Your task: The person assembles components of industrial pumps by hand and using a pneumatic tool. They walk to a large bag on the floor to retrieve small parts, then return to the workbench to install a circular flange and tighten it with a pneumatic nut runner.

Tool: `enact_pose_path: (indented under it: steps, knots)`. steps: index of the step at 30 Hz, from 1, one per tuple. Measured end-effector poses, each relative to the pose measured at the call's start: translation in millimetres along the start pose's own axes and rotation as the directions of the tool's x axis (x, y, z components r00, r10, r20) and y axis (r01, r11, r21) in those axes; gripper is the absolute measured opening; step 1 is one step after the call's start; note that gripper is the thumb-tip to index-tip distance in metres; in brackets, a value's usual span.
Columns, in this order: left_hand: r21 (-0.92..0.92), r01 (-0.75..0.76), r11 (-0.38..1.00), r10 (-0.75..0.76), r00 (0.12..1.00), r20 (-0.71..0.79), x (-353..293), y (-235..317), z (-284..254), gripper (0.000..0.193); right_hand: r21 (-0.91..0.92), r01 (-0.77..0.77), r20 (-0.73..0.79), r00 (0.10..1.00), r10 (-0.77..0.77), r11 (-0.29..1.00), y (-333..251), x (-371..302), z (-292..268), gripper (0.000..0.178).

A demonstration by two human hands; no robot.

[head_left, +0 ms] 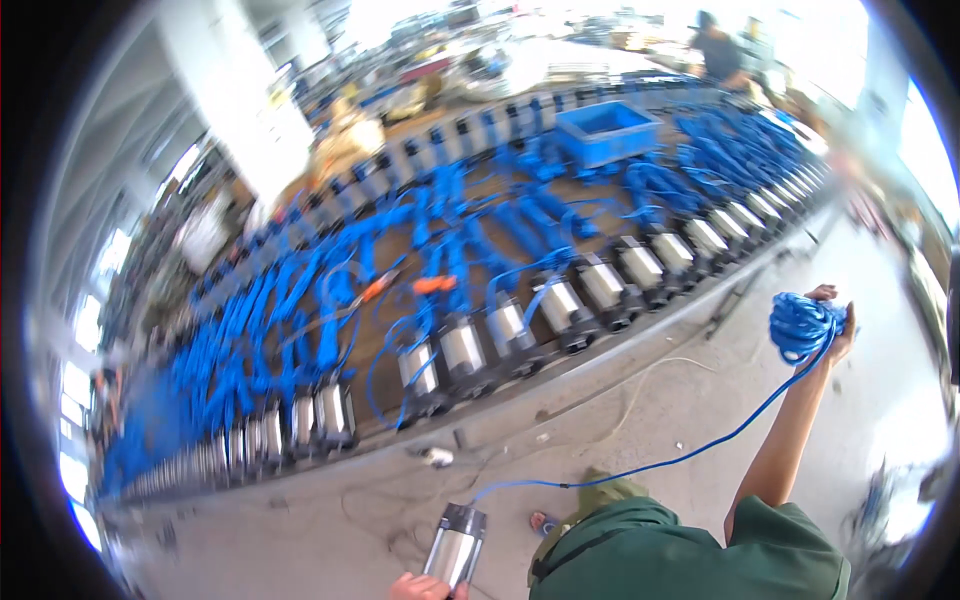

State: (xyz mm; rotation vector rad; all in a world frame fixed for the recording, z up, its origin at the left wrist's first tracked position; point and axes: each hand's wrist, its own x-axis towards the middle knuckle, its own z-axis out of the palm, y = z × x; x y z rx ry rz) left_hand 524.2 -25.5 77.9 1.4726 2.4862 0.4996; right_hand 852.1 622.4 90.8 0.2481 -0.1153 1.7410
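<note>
My left hand [422,588], at the lower edge, is closed on a silver metal cylinder with a black end cap [455,545], which looks like a motor or pump body. A blue cable [660,463] runs from its capped end, sags across in front of me and rises to the right. There my right hand [843,335] is raised, its fingers wrapped round a coil of the same blue cable [800,325]. The coil hides part of those fingers.
A long workbench [570,410] holds a row of similar silver cylinders [463,347] and many blue cable bundles [520,228]. On it are a blue plastic crate [607,135] and an orange-handled tool [378,285]. Another person [717,52] stands at the far side.
</note>
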Motion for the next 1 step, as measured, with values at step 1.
enact_pose_path:
  steps: [1]
  knots:
    - [0.016,-0.088,0.996,0.088,0.996,0.022,26.8,9.2,1.5,0.038,-0.238,0.124,-0.146,0.976,-0.162,0.963,-38.6,-22.7,-2.1,0.046]
